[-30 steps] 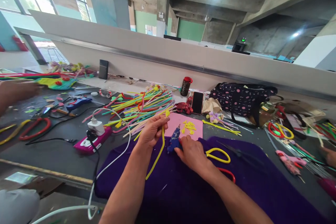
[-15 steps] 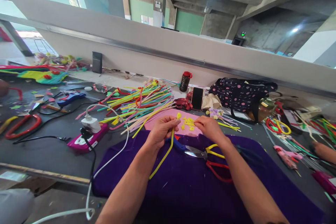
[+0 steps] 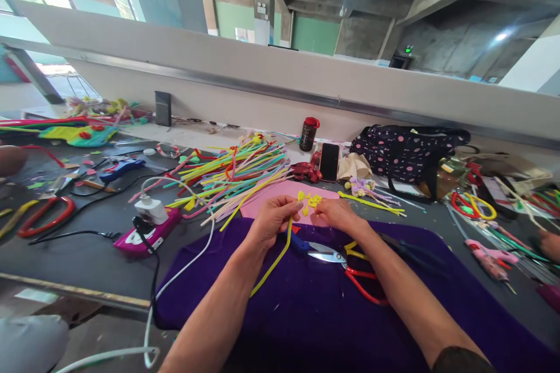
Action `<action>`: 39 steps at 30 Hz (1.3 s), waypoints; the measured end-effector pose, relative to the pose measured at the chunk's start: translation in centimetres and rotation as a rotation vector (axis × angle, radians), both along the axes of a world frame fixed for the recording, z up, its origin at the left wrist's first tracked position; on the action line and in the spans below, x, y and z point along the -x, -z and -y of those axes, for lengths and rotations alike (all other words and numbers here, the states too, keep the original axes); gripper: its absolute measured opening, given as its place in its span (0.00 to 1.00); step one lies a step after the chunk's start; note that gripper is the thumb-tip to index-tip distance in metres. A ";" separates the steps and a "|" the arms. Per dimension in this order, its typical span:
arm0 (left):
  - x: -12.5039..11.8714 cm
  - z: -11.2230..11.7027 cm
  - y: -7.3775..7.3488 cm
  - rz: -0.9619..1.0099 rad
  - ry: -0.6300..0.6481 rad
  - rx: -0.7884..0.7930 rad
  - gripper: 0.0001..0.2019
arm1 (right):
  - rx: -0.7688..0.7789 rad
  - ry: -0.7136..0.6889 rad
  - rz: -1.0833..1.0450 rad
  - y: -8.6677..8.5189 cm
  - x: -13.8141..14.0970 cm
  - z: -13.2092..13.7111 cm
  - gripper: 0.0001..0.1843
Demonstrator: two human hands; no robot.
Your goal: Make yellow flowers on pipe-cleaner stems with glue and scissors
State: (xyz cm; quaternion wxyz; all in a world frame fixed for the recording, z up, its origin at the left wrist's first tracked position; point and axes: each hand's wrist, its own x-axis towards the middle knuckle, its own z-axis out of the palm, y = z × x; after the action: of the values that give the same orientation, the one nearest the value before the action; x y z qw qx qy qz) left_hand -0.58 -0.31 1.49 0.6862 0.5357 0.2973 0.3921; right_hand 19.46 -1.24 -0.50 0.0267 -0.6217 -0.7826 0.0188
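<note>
A yellow pipe cleaner (image 3: 275, 262) is pinched in my left hand (image 3: 275, 217); its long end hangs down over the dark purple cloth (image 3: 306, 315), and its yellow tip stands above the fingers. My right hand (image 3: 340, 214) has its fingers drawn together at the small yellow pieces (image 3: 311, 203) on the pink sheet (image 3: 262, 197). Whether a piece is between those fingertips is too small to tell. Below the hands lie scissors (image 3: 326, 254) with red and yellow handles, beside a blue-handled tool (image 3: 299, 245).
Colourful pipe cleaners (image 3: 236, 169) are heaped behind my left hand. A phone (image 3: 329, 162), a bottle (image 3: 309, 134) and a patterned bag (image 3: 402, 151) stand at the back. A power strip (image 3: 149, 236) with cables lies left. Other people's hands (image 3: 550, 243) show at both edges.
My right hand has moved slightly left and closer to the left hand, over the yellow pieces. The left hand keeps its hold on the pipe cleaner. The view has shifted slightly.
</note>
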 end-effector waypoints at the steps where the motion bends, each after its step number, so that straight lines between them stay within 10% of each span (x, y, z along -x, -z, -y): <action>1: 0.0 0.0 0.0 -0.002 0.003 -0.002 0.12 | 0.003 0.007 0.005 0.1 0.0 0.0 0.11; 25: -1.0 0.2 1.0 -0.047 0.025 0.014 0.12 | -0.146 0.098 -0.735 1.0 -1.9 -0.2 0.05; 39: -1.2 0.2 1.3 0.006 0.042 0.068 0.14 | 0.147 0.098 -1.474 -1.1 1.2 1.7 0.13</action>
State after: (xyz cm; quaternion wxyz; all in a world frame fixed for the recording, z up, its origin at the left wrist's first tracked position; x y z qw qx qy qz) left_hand 0.61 -0.56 0.15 0.7130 0.5171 0.2970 0.3689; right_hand 18.27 -2.95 0.56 0.5042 -0.4822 -0.5299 0.4822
